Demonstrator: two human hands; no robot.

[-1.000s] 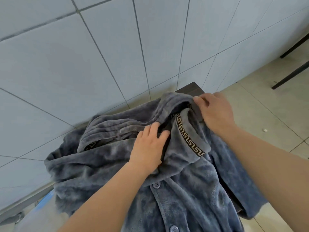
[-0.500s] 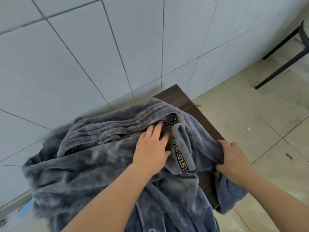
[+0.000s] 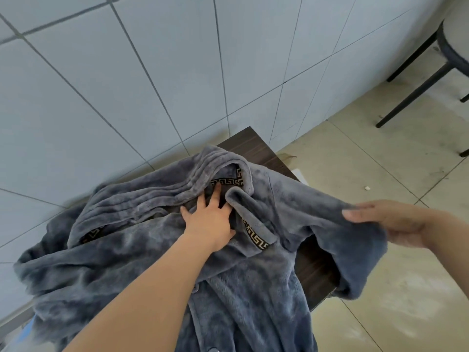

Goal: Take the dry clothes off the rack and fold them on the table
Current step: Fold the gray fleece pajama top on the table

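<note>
Left hand [image 3: 210, 219] presses flat, fingers spread, on the grey robe [image 3: 142, 250] by its collar; right hand [image 3: 390, 222] pinches the robe's shoulder, lifted out sideways.

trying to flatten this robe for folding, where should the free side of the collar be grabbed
Probably pinch the collar at its ribbed outer edge near the back of the neck, coming from the wall side with fingers under the fold. It stands up in a loose ridge there, clear of the left hand pressing by the patterned trim. The right hand holds the sleeve out past the table.
</note>
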